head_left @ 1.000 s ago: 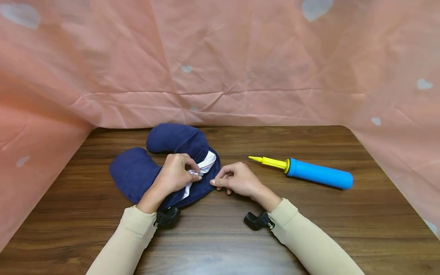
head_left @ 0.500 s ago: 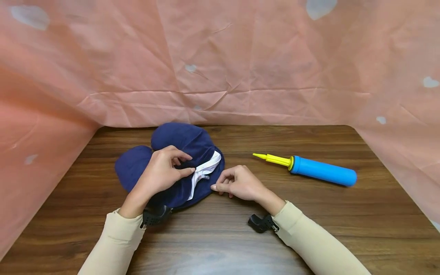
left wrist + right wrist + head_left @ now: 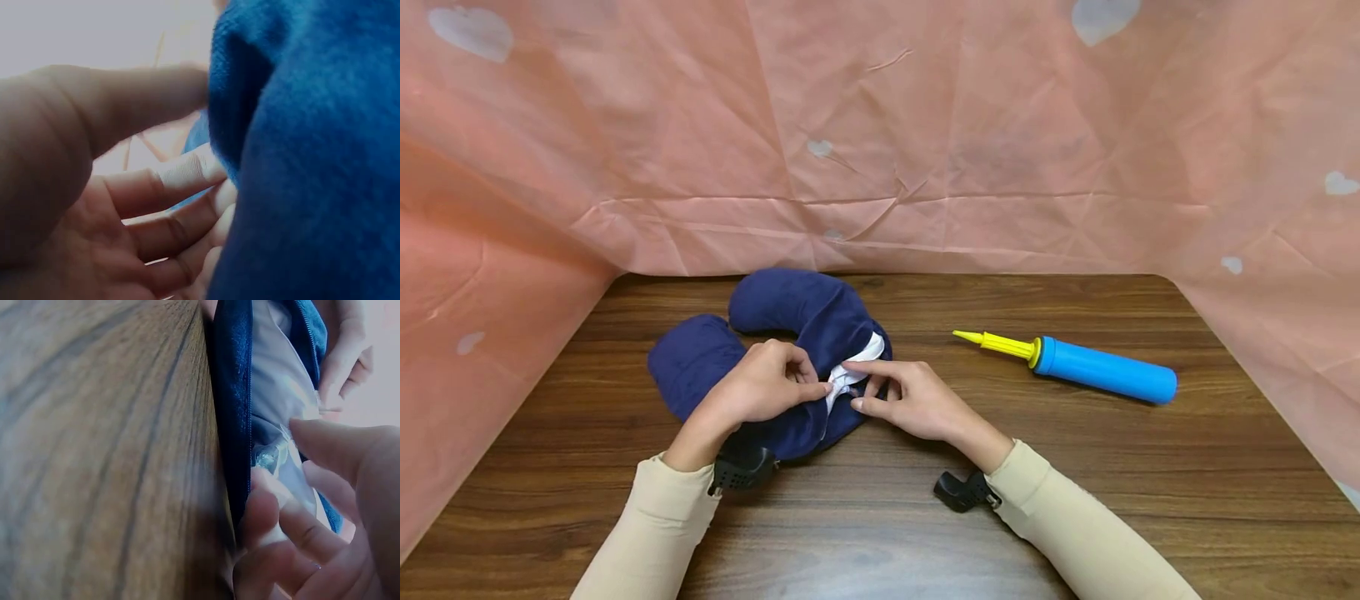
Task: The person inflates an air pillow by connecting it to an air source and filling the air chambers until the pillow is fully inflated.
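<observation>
Both hands meet on the blue pillow (image 3: pixel 790 333) at the left of the counter (image 3: pixel 880 517). The left hand (image 3: pixel 760 387) and the right hand (image 3: pixel 917 400) each pinch its white liner (image 3: pixel 853 367) at the open zipper. No writing can be read, also not on the pump (image 3: pixel 1075 367).

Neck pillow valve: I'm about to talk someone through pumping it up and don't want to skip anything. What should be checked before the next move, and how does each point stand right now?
1. Cover opened: ok. The navy neck pillow shows its white inner bladder through the open zipper.
2. Valve exposed: ok. A clear valve sits at the opening in the right wrist view.
3. Valve cap off: cannot tell, too blurred.
4. Pillow steadied: ok. The left hand pinches the cover beside the opening.
5. Right hand on the valve: ok, its fingers touch the bladder there.
6. Pump in hand: not ok. The blue pump lies untouched on the table.
</observation>
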